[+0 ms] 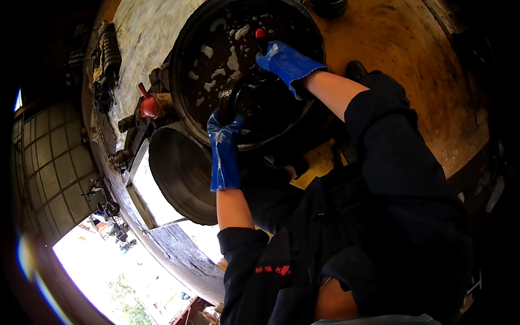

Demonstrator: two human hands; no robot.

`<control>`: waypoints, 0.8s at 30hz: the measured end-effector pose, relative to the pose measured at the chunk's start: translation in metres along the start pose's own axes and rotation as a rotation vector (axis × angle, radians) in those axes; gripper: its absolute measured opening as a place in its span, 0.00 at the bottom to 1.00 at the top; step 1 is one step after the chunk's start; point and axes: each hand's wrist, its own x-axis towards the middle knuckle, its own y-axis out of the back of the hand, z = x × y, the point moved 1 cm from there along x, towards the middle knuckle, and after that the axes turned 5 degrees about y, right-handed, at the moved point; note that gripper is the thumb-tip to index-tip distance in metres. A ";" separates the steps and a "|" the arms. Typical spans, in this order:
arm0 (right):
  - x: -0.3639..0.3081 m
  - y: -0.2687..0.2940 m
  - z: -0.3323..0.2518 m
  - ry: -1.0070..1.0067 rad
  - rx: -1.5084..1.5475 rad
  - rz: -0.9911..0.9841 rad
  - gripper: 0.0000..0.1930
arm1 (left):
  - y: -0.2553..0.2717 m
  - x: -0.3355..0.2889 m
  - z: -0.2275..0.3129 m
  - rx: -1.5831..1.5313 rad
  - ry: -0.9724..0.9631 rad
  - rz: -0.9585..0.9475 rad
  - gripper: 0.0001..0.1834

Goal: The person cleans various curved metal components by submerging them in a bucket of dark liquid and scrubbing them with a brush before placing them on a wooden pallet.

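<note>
A round black tub (189,125) holds dark liquid with patches of pale foam. Inside its right half, my right hand (286,60), in a blue rubber glove, is closed around a dark handle with a red end (260,33); the tool's other end is hidden. My left hand (223,132), gloved the same way, reaches over the tub's near rim. Its fingers are wrapped round a dark, wet, curved part (237,100), whose kind I cannot make out against the liquid.
A large dark metal basin (181,173) leans left of the tub. Beside it lies a red scoop (149,106) among greasy machine parts. A coil spring assembly (110,51) lies farther left. Brownish stained floor (395,59) stretches to the right, with a dark round container (329,6) behind.
</note>
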 end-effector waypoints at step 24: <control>0.005 -0.013 -0.026 0.037 -0.015 0.089 0.18 | 0.007 0.006 0.005 -0.042 0.075 0.013 0.28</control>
